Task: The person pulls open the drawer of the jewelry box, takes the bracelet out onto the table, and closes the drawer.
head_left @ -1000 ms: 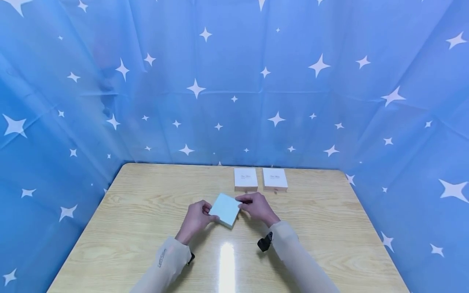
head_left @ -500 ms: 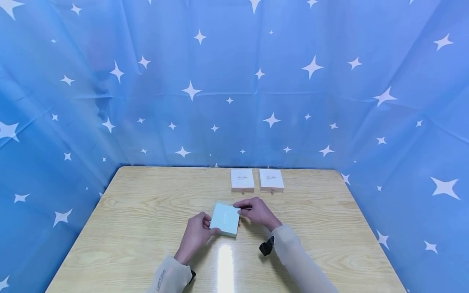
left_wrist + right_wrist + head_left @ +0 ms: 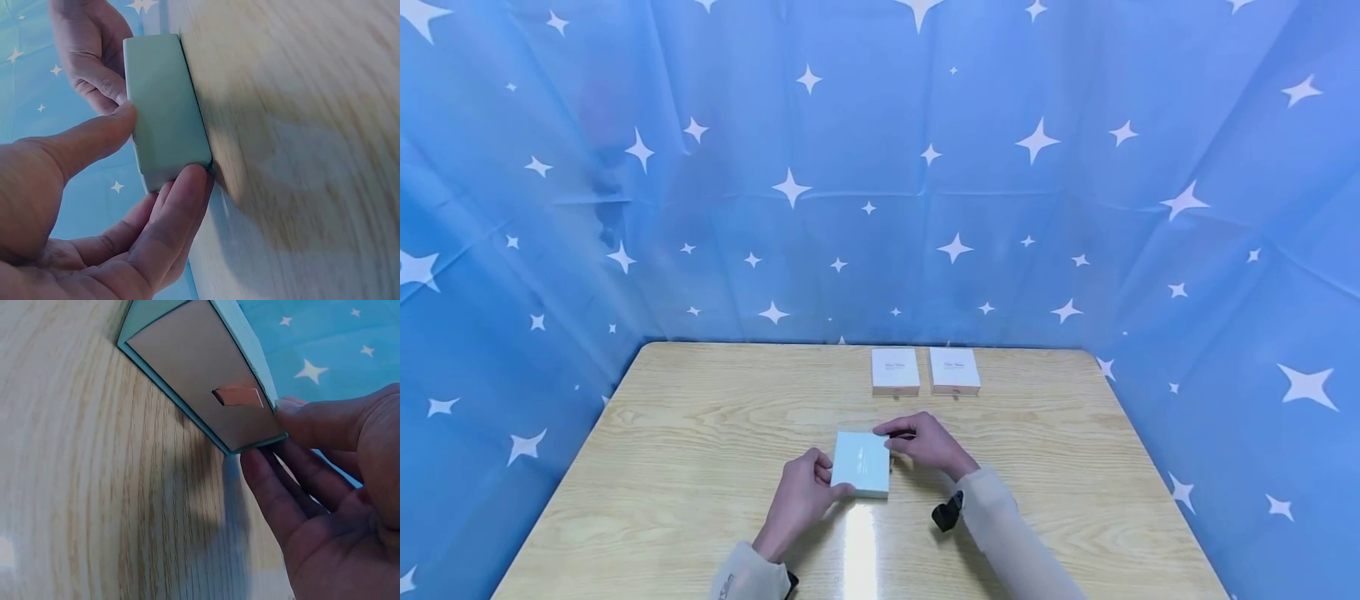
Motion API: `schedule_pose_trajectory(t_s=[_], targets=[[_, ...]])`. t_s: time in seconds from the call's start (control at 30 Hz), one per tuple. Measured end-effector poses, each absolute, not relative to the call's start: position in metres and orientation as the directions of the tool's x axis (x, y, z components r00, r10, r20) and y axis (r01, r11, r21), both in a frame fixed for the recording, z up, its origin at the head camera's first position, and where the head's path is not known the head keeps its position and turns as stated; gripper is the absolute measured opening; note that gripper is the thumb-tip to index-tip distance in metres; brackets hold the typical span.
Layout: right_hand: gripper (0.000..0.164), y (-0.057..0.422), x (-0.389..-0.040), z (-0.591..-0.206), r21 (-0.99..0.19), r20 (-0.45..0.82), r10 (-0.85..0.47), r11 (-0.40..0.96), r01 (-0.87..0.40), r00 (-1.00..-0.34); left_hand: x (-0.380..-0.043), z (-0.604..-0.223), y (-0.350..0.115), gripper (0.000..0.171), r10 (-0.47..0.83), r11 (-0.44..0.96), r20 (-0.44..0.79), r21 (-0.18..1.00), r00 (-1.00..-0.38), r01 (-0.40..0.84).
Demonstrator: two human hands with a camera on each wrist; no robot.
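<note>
Head view shows a mint-green box (image 3: 862, 468) below the middle, toward 6 o'clock of the picture, over the wooden table (image 3: 700, 450); whether it rests fully on the wood, I cannot tell. At 8 o'clock of this box, the left hand (image 3: 801, 504) grips its edge, and at 2 o'clock the right hand (image 3: 925, 442) pinches its far corner. A white box (image 3: 895, 371) and a second white box (image 3: 954, 370) lie side by side, apart from the green one, at about 1 o'clock from it. Toward 12 o'clock hangs a blue curtain (image 3: 850, 125) with white stars.

Left wrist view gives the left thumb touching the box at 9 o'clock, while the curled fingers hold its corner at 6 o'clock. The right hand is at 10 o'clock, partly hidden.

Right wrist view has the box at 12 o'clock, with a pinkish side (image 3: 187, 362) and a copper-coloured tab (image 3: 240, 397). At 4 o'clock, the right thumb and fingertip pinch the corner between them.
</note>
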State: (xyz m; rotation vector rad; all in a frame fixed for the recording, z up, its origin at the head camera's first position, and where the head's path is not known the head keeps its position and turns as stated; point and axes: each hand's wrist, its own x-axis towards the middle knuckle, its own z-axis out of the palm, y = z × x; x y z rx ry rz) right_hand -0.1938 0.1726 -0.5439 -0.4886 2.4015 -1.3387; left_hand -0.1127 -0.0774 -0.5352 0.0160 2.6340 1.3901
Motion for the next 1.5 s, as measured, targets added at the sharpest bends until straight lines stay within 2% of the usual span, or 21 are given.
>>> schedule_pose_trajectory(t_s=[0.17,0.33,0.47,0.67,0.8,1.0,1.13,1.3,1.5], targets=[[0.027,0.171,-0.193,-0.545,-0.864,-0.124,-0.456,0.486,-0.13,-0.881,-0.113,-0.535,-0.079,0.05,0.09,0.565,-0.144,0.822,-0.985,-0.069],[0.032,0.17,-0.19,-0.544,-0.869,-0.111,-0.432,0.48,-0.124,-0.895,-0.117,-0.535,-0.08,0.063,0.087,0.594,-0.127,0.803,-0.988,-0.051],[0.036,0.17,-0.189,-0.543,-0.868,-0.106,-0.405,0.483,-0.114,-0.908,-0.121,-0.534,-0.081,0.076,0.115,0.647,-0.079,0.762,-0.99,0.015],[0.042,0.174,-0.186,-0.541,-0.841,-0.135,-0.377,0.533,-0.095,-0.916,-0.127,-0.531,-0.079,0.086,0.238,0.666,-0.006,0.729,-0.971,0.159],[0.046,0.18,-0.184,-0.539,-0.848,-0.182,-0.385,0.528,-0.054,-0.905,-0.133,-0.527,-0.075,0.098,0.324,0.675,0.027,0.694,-0.946,0.251],[0.038,0.191,-0.179,-0.541,-0.851,-0.314,-0.421,0.523,0.055,-0.851,-0.144,-0.529,-0.069,0.109,0.448,0.678,0.03,0.64,-0.893,0.362],[0.037,0.194,-0.174,-0.546,-0.85,-0.348,-0.468,0.523,0.063,-0.813,-0.149,-0.531,-0.064,0.114,0.493,0.703,0.029,0.575,-0.869,0.418],[0.041,0.192,-0.17,-0.548,-0.87,-0.341,-0.516,0.49,0.055,-0.786,-0.152,-0.53,-0.061,0.115,0.502,0.739,0.005,0.517,-0.865,0.432],[0.041,0.191,-0.167,-0.551,-0.881,-0.333,-0.528,0.469,0.058,-0.781,-0.153,-0.533,-0.058,0.112,0.467,0.764,-0.058,0.528,-0.882,0.37]])
